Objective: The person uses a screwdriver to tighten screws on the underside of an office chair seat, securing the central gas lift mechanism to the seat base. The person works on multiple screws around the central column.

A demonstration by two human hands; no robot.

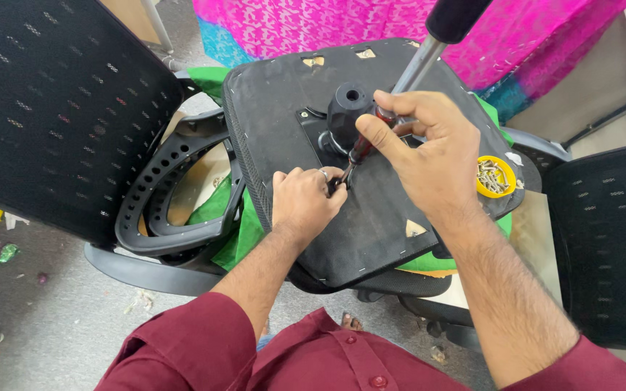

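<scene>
An upturned black chair seat [371, 217] lies in front of me with a black mechanism plate [342, 116] bolted on its underside and a metal lever [418, 65] sticking up from it. My right hand [422, 148] grips a screwdriver [362, 148] with a dark red handle, tip pointing down at the plate's near edge. My left hand [302, 203], a ring on one finger, pinches at the screwdriver tip on the seat, steadying a small part I cannot make out.
A yellow round lid [495, 177] full of screws rests on the seat's right edge. A black mesh chair back [52, 108] leans at left, a curved perforated frame [168, 195] beside it. Another mesh panel [610, 239] stands at right. Green cloth [237, 232] lies underneath, pink fabric [371, 22] beyond.
</scene>
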